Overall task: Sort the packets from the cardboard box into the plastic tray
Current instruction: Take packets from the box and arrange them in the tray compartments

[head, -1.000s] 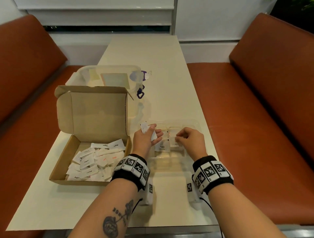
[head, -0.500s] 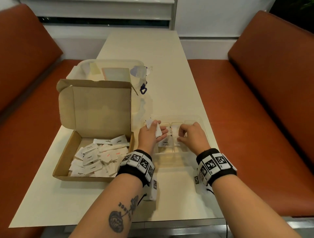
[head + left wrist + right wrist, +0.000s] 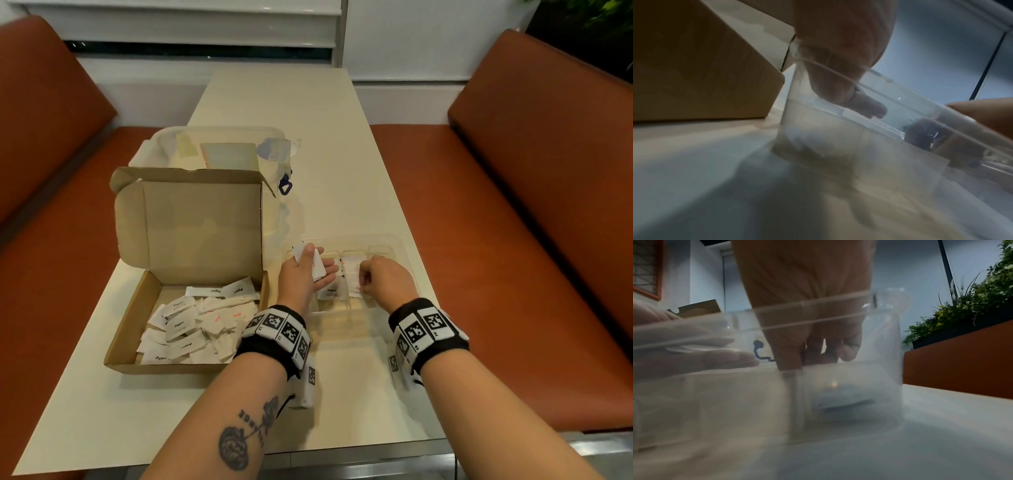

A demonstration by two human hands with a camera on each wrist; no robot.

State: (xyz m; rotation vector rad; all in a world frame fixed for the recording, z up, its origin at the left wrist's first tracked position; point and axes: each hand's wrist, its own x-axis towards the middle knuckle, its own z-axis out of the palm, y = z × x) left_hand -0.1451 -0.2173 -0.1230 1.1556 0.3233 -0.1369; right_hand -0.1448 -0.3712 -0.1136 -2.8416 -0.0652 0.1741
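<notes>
Cardboard box sat open left of the plastic tray, lid flap up, loose white packets piled inside, some printed Pepper, some Salt; clear lidded tub stood behind the box, further from the tray. Left hand hovered over the tray's left end, thumb pinning a small bunch of packets against flat extended fingers. Sorted packets lay in the tray's middle compartments, one reading Pepper, just right of the left hand. Right hand was over the tray's middle-right part, fingers curled down into a compartment, fingertips at the sorted packets; whether they pinched a packet, couldn't tell, tray wall blurred it. Tray rested on the cream table, orange bench right of the tray
</notes>
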